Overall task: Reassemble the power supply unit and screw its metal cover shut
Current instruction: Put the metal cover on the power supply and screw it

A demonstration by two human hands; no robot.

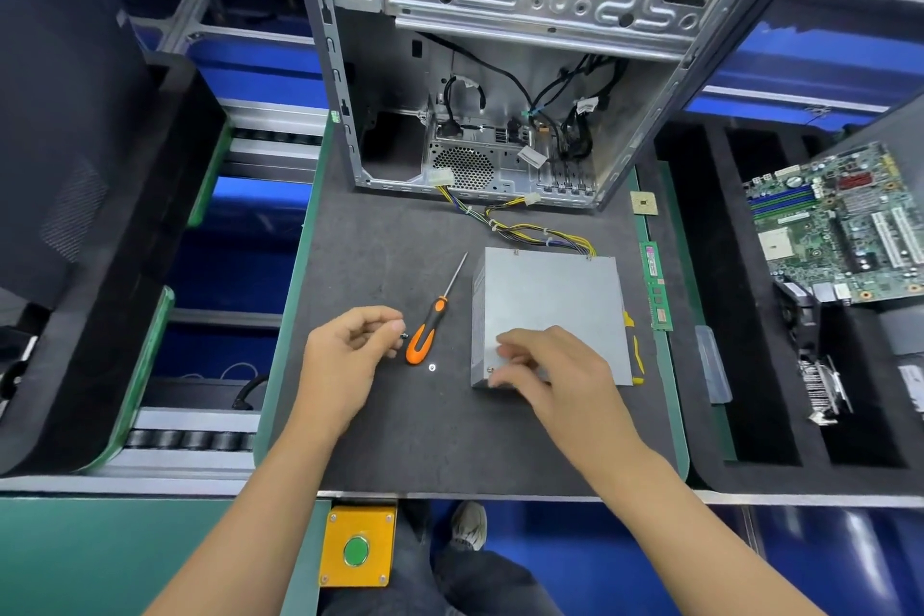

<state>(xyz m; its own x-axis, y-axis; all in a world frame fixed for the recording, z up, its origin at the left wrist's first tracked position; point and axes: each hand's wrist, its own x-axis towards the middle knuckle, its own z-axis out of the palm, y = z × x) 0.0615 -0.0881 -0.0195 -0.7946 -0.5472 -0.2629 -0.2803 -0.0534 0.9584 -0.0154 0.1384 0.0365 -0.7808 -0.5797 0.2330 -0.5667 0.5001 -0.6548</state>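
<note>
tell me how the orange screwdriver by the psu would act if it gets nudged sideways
The orange screwdriver has a rounded handle and a thin round shaft, so it would probably roll on the mat. It looks stiff and likely light. The mat looks matte, which may slow it.

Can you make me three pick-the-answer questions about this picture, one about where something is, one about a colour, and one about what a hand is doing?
1. Where does the screwdriver lie?
A. on the mat between the two hands
B. inside the computer case
C. on top of the green circuit board

2. What colour is the round button in the yellow box?
A. red
B. green
C. blue

3. What is the left hand doing?
A. lying flat on the mat
B. gripping the screwdriver
C. pinching a small screw

Answers:
1 A, it lies on the dark mat left of the power supply unit, where the right hand rests.
2 B, the button is green.
3 C, its fingertips are pinched on a tiny screw beside the handle.
</note>
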